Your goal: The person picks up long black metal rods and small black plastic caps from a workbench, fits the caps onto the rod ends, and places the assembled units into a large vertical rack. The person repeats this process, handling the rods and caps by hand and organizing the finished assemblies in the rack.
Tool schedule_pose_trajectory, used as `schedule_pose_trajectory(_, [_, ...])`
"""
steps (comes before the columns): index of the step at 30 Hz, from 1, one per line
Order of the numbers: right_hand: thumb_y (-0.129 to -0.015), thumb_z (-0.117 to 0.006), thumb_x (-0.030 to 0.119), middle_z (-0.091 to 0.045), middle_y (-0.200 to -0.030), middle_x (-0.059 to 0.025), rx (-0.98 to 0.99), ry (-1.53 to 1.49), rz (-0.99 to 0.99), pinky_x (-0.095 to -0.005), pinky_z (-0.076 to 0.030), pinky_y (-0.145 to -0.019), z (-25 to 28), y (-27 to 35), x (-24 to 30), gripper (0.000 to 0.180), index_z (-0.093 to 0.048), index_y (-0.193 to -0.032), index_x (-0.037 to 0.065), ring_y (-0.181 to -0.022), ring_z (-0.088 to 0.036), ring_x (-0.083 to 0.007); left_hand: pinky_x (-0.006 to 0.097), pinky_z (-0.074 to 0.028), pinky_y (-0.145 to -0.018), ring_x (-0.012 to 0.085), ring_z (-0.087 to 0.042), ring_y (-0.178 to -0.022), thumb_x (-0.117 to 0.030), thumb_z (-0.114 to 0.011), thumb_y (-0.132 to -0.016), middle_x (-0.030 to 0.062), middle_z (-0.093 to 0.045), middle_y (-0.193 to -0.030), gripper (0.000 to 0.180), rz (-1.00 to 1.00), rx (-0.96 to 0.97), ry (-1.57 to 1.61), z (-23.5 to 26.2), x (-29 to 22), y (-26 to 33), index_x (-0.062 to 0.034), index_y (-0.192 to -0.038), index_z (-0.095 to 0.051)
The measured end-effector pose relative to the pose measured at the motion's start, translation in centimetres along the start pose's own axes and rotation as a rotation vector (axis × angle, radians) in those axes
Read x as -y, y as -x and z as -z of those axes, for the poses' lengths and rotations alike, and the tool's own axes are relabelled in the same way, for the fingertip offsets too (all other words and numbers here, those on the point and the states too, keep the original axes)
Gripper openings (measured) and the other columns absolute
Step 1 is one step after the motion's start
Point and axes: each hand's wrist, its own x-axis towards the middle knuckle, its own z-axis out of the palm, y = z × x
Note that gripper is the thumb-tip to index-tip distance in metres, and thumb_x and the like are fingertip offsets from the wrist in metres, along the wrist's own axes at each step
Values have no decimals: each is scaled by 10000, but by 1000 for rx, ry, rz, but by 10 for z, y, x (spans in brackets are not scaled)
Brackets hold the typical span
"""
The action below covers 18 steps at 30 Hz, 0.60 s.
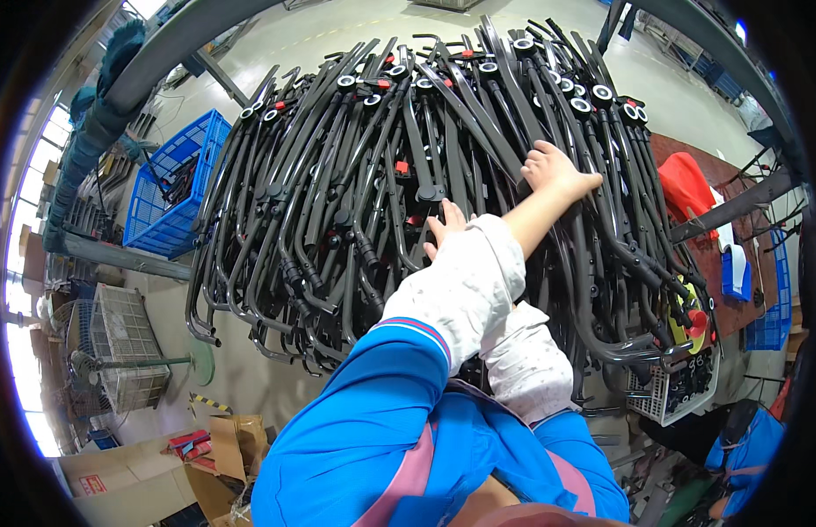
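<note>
Using clock directions from the middle of the view, the inspected load was a dense stack of black tubular frames point(289, 215), spanning the centre and reaching toward 12 o'clock. The left hand point(555, 171) lay at 2 o'clock, fingers bent over the end of a flat dark bar point(489, 136), thumb standing away to the side; whether it gripped could not be told. The right hand point(446, 227) was near the centre, toward 1 o'clock, fingers spread against the frames, its palm hidden by the white sleeve point(443, 290) of the other arm. Its hold could not be told.

Hazards, in this inspector's judgement:

1. Entanglement. Tubes, joints and curved ends point(632, 353) were interleaved; a pull on one frame could drag its neighbours or tip part of the stack.

2. Pinching. Fingers sat among close-set bars with round joints point(346, 82); a frame that swung or settled could trap them.

3. Crossed arms. The left forearm passed over the right, so either arm could hinder the other's withdrawal, and the loose sleeve could snag.

4. Spill at 4 o'clock. Frames overhung near a white basket point(689, 386); a slide that way could strike it, with a co-worker point(749, 443) just beyond.
</note>
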Motion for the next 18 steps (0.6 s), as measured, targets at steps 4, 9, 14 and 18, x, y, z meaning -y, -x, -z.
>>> schedule_pose_trajectory(4, [-785, -708, 270, -268, -1500, -208, 78, 66, -26, -575, -250, -1108, 10, -4, -2, 561, -535, -1286, 87, -1408, -260, -345, 441, -242, -1121, 359, -365, -1336, -602, -764, -594, 292, -390, -1389, 1255, -76, 10, 95, -11, 9, 14, 129, -1430, -179])
schedule_pose_trajectory(9, [-768, -723, 230, -339, -1482, -167, 13, 35, -1, -541, -284, -1105, 19, -2, -9, 550, -547, -1268, 84, -1391, -314, -294, 442, -243, -1091, 379, -343, -1274, -504, -771, -637, 262, -372, -1346, 1086, -156, -25, 64, -2, 37, 26, 102, -1397, -287])
schedule_pose_trajectory(14, [-749, -731, 216, -359, -1471, -159, 61, 178, 28, -644, -260, -1076, 30, -6, 2, 536, -571, -1245, 91, -1383, -335, -284, 475, -222, -1101, 417, -284, -1339, -512, -673, -767, 311, -285, -1444, 970, -252, -69, 47, 4, 60, 33, 90, -1422, -285])
schedule_pose_trajectory(18, [-737, -699, 230, -378, -1462, -133, -34, 208, 44, -644, -243, -1072, 15, -7, -8, 504, -606, -1219, 116, -1373, -349, -275, 504, -262, -1072, 440, -303, -1329, -486, -621, -837, 316, -326, -1420, 814, -371, -93, 89, 10, 88, 49, 85, -1363, -377])
